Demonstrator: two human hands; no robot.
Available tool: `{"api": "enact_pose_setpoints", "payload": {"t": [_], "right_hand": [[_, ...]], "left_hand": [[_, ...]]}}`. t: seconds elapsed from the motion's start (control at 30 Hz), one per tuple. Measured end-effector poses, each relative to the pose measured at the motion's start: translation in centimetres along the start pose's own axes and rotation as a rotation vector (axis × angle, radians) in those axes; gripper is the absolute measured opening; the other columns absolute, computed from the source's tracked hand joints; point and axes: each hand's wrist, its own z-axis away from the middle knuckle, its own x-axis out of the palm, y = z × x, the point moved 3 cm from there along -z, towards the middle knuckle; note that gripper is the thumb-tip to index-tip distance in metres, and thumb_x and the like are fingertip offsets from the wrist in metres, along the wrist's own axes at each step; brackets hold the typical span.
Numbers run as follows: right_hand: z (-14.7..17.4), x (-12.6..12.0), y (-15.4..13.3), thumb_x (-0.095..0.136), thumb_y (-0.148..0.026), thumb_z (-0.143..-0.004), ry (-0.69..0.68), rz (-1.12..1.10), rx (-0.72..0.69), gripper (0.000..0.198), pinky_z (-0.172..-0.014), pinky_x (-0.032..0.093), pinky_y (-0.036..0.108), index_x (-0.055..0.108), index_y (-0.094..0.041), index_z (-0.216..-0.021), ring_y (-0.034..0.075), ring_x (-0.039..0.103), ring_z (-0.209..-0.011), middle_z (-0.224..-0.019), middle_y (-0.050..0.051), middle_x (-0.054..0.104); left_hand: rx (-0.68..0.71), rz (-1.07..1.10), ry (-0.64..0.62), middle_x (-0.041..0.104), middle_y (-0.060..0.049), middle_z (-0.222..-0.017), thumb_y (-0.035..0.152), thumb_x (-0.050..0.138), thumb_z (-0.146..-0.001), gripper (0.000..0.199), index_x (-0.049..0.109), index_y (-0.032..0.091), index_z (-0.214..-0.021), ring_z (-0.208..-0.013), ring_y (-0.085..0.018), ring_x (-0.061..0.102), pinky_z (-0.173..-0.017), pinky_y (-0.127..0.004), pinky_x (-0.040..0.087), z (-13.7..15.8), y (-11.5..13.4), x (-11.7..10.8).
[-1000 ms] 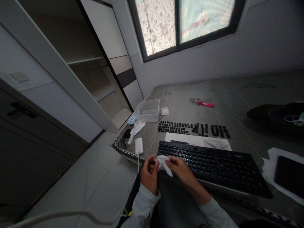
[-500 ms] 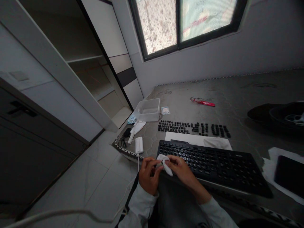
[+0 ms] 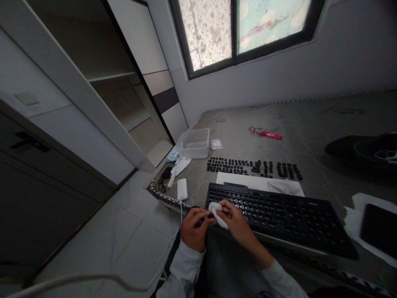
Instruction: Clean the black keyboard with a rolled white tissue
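Note:
Over the near edge of the black keyboard [image 3: 279,215], my two hands meet. My right hand [image 3: 234,219] is closed on a white wipe [image 3: 221,220], bunched between thumb and fingers. Against that wipe, my left hand [image 3: 194,228] pinches a small dark piece [image 3: 211,215] that looks like a keycap, mostly hidden by the fingertips. The keyboard's left part shows bare key sockets. Behind it, loose black keycaps [image 3: 228,164] lie in rows on the grey tabletop.
A white sheet [image 3: 232,179] lies partly under the keyboard. At the left stand a clear plastic box [image 3: 194,145] and a white corded block [image 3: 182,189]. A red-handled tool [image 3: 268,134] lies farther back. On the right are a dark flat device [image 3: 380,227] and a black cap-like object [image 3: 359,149].
Both hands stay together at the same spot. The wipe has been turned and folded slightly in my right fingers, and the dark piece shifts a little within the grip.

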Motion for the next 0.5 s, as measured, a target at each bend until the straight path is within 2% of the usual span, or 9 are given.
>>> {"api": "enact_pose_setpoints", "payload": {"t": [0.07, 0.2, 0.3, 0.4, 0.5], "right_hand": [[-0.1, -0.1, -0.1, 0.061, -0.048, -0.074, 0.018, 0.005, -0.023, 0.030, -0.060, 0.043, 0.025, 0.052, -0.021, -0.081, 0.015, 0.059, -0.070, -0.079, 0.001, 0.066], [-0.3, -1.0, -0.6, 0.057, -0.038, -0.078, 0.070, 0.094, -0.112, 0.019, -0.079, 0.043, 0.029, 0.052, -0.021, -0.082, 0.018, 0.057, -0.088, -0.091, 0.003, 0.062], [-0.1, -1.9, -1.3, 0.054, -0.024, -0.075, 0.103, 0.128, -0.141, 0.009, -0.074, 0.045, 0.028, 0.046, -0.022, -0.079, 0.018, 0.056, -0.087, -0.093, 0.003, 0.060], [0.6, -1.9, -2.7, 0.045, -0.011, -0.071, -0.028, 0.325, -0.237, 0.016, -0.072, 0.043, 0.028, 0.049, -0.022, -0.082, 0.016, 0.055, -0.080, -0.085, 0.001, 0.061], [1.4, -1.4, -3.8, 0.047, -0.014, -0.075, -0.191, 0.518, -0.329, 0.021, -0.077, 0.042, 0.030, 0.057, -0.022, -0.091, 0.018, 0.057, -0.085, -0.088, 0.001, 0.063]], "left_hand": [[-0.028, 0.045, 0.046, 0.066, -0.002, -0.079, 0.030, 0.070, -0.070, 0.012, 0.073, 0.022, -0.078, -0.045, -0.007, 0.051, -0.042, -0.021, 0.042, 0.1, 0.0, -0.1], [-0.110, 0.109, 0.106, 0.067, -0.001, -0.077, 0.034, 0.071, -0.068, 0.017, 0.072, 0.020, -0.078, -0.034, -0.004, 0.046, -0.035, -0.020, 0.037, 0.4, -0.2, -0.1], [-0.140, 0.094, 0.099, 0.066, 0.000, -0.074, 0.036, 0.071, -0.068, 0.021, 0.072, 0.020, -0.081, -0.034, -0.004, 0.045, -0.035, -0.020, 0.036, 0.4, -0.5, 0.0], [-0.124, 0.071, 0.066, 0.065, -0.001, -0.077, 0.037, 0.068, -0.072, 0.024, 0.072, 0.021, -0.089, -0.039, -0.004, 0.046, -0.036, -0.019, 0.037, 0.4, -0.9, 0.1], [-0.107, 0.077, 0.020, 0.064, -0.002, -0.081, 0.036, 0.064, -0.076, 0.026, 0.071, 0.023, -0.097, -0.041, -0.004, 0.046, -0.037, -0.019, 0.039, 0.5, -1.3, 0.3]]}}
